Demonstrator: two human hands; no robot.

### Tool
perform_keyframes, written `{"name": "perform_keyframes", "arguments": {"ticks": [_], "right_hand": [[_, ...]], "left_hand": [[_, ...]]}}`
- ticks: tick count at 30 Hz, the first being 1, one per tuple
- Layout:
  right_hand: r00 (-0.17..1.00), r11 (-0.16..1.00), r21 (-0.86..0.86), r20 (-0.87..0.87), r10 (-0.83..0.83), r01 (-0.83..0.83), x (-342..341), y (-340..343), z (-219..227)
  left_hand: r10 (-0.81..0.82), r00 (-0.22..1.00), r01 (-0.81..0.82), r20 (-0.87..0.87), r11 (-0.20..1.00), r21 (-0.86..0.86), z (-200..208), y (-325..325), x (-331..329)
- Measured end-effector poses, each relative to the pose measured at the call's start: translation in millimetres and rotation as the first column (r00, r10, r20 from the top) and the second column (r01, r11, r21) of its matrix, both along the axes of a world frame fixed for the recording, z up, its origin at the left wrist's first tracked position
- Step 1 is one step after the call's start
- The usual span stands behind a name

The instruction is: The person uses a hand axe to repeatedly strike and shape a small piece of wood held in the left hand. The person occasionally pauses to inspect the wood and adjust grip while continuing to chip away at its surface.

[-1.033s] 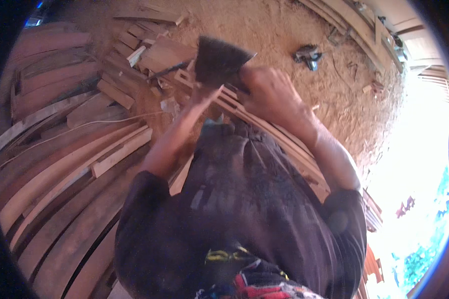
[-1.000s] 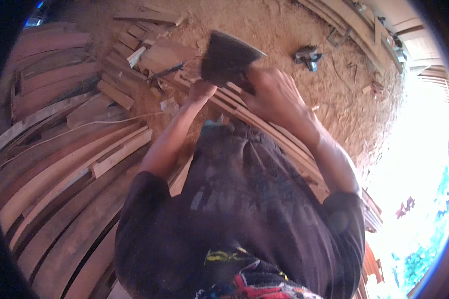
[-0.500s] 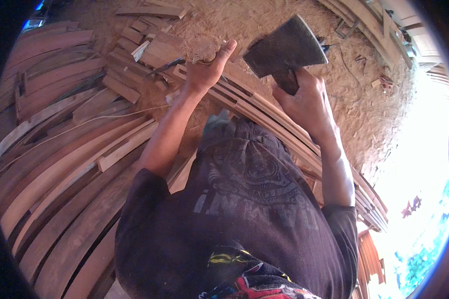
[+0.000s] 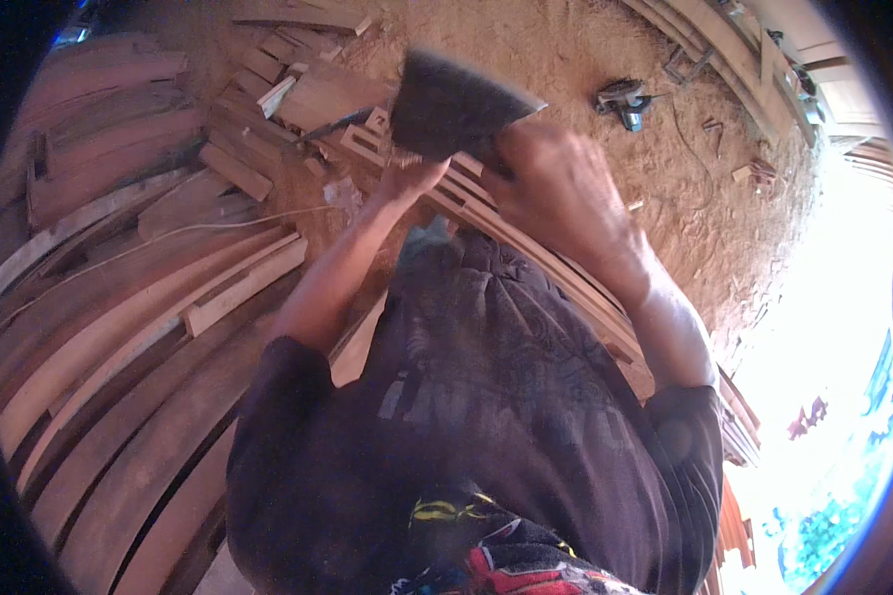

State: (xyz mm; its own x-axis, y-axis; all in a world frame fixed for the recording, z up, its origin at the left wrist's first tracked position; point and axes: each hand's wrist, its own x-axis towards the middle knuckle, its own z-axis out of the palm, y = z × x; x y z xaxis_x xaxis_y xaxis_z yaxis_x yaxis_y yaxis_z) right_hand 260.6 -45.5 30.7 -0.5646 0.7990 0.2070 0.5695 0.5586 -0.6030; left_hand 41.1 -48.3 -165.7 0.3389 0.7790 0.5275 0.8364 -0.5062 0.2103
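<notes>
My right hand (image 4: 561, 188) is wrapped round the handle of a hatchet (image 4: 451, 107), slightly blurred by motion. Its broad, dark metal blade with a pale edge hangs over my left hand (image 4: 413, 181). That hand is closed, its thumb toward the blade, and whatever it grips is hidden behind the hatchet. Just beyond and below both hands lie long, narrow wooden slats (image 4: 526, 243), some with slots cut in them.
Curved planks (image 4: 139, 367) fill the left side. Short wooden offcuts (image 4: 236, 171) lie at the upper left. A power tool (image 4: 625, 102) rests on the dusty ground, and long boards (image 4: 709, 50) lie at the far right.
The hatchet has swung left and turned, coming over my left hand and covering the rough, pale brown thing seen there before. My right hand has moved left with it.
</notes>
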Motion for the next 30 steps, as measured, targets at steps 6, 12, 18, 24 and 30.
{"name": "perform_keyframes", "arguments": {"ticks": [6, 12, 18, 24, 30], "right_hand": [[0.988, 0.995, -0.092, 0.153, -0.028, 0.043, -7, -14, -11], [0.999, 0.990, -0.142, 0.045, -0.006, 0.013, 8, -2, -18], [0.951, 0.917, -0.285, -0.048, -0.306, 0.280, 41, -7, -6], [0.941, 0.884, -0.353, -0.031, -0.338, 0.306, 53, -8, -12], [0.936, 0.857, -0.407, -0.016, -0.352, 0.315, 54, -10, -17]], "left_hand": [[-0.023, 0.999, 0.025, 0.031, 0.999, -0.035, -2, 8, -6], [0.381, 0.632, 0.025, 0.674, 0.860, -0.510, 4, 7, -31], [0.420, 0.264, 0.160, 0.868, 0.869, -0.469, 105, 20, 9], [0.393, 0.431, 0.108, 0.812, 0.871, -0.479, 111, 22, 26], [0.436, 0.522, 0.050, 0.733, 0.842, -0.537, 108, 26, 26]]}}
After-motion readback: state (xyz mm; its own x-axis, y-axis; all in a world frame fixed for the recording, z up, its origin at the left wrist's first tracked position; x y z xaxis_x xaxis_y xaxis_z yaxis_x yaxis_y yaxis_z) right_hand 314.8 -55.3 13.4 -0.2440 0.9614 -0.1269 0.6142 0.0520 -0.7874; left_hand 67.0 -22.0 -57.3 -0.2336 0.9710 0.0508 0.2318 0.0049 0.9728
